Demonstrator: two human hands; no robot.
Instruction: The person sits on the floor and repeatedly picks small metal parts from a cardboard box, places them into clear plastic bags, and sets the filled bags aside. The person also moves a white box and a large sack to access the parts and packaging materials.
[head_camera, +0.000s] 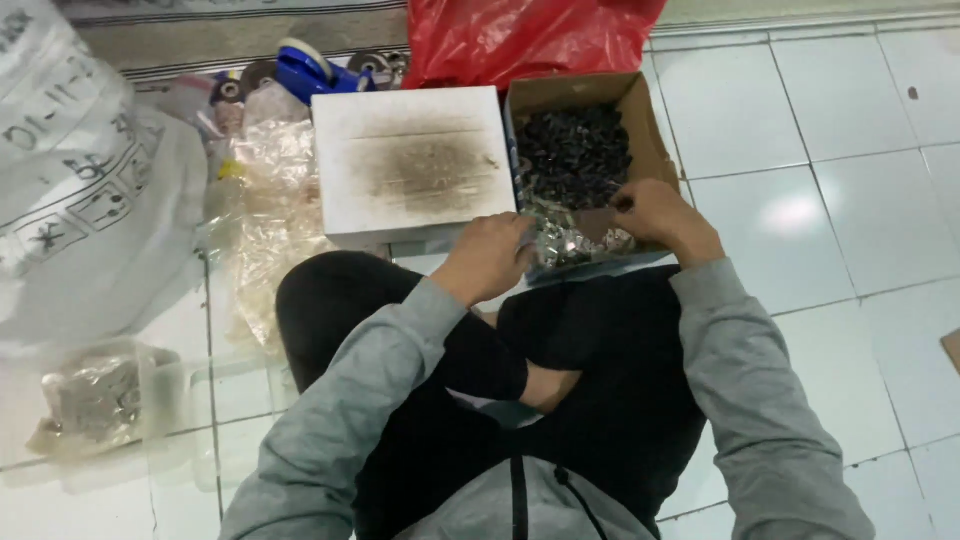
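I sit cross-legged on a tiled floor in a grey hoodie and black trousers. A brown cardboard box (640, 130) in front of me holds many small dark parts (572, 155). At its near end lies a clear plastic bag of small shiny parts (562, 240). My left hand (488, 256) is closed on the left side of that bag. My right hand (658, 212) reaches into the box's near right corner, fingers curled and pinching at something small and dark beside the bag.
A white block (410, 160) with a sooty top stands left of the box. Crumpled clear plastic (265, 215), a blue tool (305, 70), a red plastic bag (520, 35), a large white sack (80, 180) and a clear container of small parts (100, 400) lie around.
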